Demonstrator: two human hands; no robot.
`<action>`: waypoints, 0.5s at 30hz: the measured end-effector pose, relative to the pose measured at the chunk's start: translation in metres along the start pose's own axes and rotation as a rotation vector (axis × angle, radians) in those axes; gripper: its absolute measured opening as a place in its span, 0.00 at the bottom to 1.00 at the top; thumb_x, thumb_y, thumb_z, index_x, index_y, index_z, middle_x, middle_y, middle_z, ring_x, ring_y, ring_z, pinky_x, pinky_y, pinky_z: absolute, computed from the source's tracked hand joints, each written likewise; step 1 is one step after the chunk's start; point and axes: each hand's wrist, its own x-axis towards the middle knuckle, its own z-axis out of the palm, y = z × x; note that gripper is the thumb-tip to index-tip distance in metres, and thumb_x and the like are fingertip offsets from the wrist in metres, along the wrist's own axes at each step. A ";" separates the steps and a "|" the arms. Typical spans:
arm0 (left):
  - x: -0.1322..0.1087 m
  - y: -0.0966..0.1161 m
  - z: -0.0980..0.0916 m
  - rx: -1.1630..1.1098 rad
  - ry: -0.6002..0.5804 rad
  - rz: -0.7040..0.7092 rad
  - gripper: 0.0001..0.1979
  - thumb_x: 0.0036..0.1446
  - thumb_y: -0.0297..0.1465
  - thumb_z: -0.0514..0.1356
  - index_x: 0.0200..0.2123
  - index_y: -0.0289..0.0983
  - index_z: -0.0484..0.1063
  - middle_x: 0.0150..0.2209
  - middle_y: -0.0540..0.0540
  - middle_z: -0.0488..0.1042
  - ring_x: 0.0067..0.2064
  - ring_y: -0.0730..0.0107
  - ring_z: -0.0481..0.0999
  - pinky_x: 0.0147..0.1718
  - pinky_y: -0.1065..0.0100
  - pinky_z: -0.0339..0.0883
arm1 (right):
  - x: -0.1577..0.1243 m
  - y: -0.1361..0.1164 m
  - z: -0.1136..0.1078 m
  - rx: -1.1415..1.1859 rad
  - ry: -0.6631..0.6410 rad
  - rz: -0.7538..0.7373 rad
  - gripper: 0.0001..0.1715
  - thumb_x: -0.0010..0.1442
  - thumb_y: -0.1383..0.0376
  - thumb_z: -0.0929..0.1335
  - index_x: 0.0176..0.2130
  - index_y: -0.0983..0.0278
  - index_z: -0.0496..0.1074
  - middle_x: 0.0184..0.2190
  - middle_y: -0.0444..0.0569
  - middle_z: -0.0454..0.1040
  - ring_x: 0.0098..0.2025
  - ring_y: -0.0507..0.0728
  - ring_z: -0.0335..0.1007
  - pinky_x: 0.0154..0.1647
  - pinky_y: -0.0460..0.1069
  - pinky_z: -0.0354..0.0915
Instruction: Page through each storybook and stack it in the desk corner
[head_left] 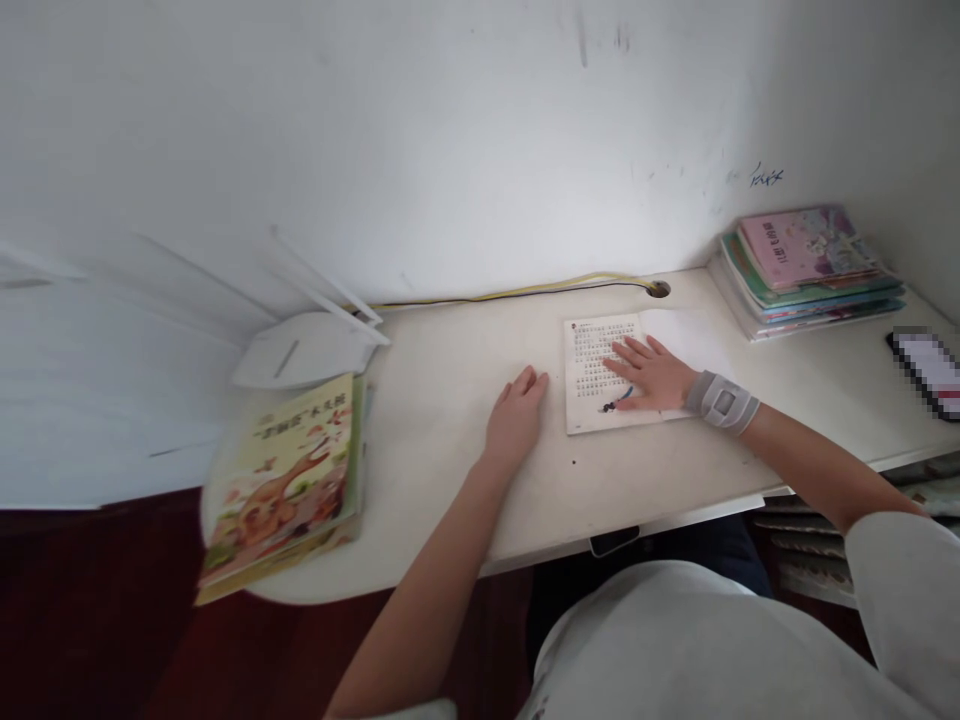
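Note:
An open book [589, 405] with printed text on its left page lies on the white desk. My right hand [652, 377] rests across it with fingers spread, covering part of the text and the inner fold. A grey band [722, 402] is around my right wrist. Left of the book, my left hand [517, 415] lies on the desk with its fingers extended close together and slightly bent, holding nothing. A small gap separates it from the book's left edge.
Picture books [289, 490] are stacked at the desk's left end, against a white router [307, 350] with antennas. More books [814, 265] are piled at the back right, near a phone [928, 370]. Cables [487, 297] run along the wall into a desk hole [658, 289].

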 end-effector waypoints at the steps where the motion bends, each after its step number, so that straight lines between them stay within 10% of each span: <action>1: 0.000 0.000 0.000 0.001 0.000 0.002 0.28 0.55 0.19 0.42 0.58 0.34 0.63 0.63 0.41 0.57 0.61 0.63 0.61 0.61 0.58 0.52 | -0.001 0.001 0.000 0.000 0.004 0.002 0.51 0.55 0.35 0.54 0.66 0.62 0.46 0.68 0.57 0.39 0.68 0.68 0.31 0.64 0.66 0.33; 10: -0.003 0.011 -0.006 -0.094 0.040 -0.006 0.27 0.54 0.18 0.44 0.55 0.36 0.65 0.62 0.40 0.60 0.62 0.62 0.60 0.62 0.54 0.48 | -0.013 0.008 0.012 0.000 0.079 0.043 0.50 0.55 0.36 0.55 0.66 0.61 0.49 0.67 0.55 0.41 0.68 0.67 0.34 0.64 0.64 0.36; 15: -0.001 0.040 -0.018 -0.516 0.184 -0.158 0.21 0.58 0.25 0.47 0.55 0.35 0.64 0.58 0.38 0.66 0.59 0.61 0.65 0.59 0.56 0.56 | -0.014 0.010 0.022 0.042 0.209 0.090 0.57 0.50 0.33 0.58 0.64 0.68 0.52 0.66 0.63 0.45 0.67 0.70 0.38 0.64 0.63 0.42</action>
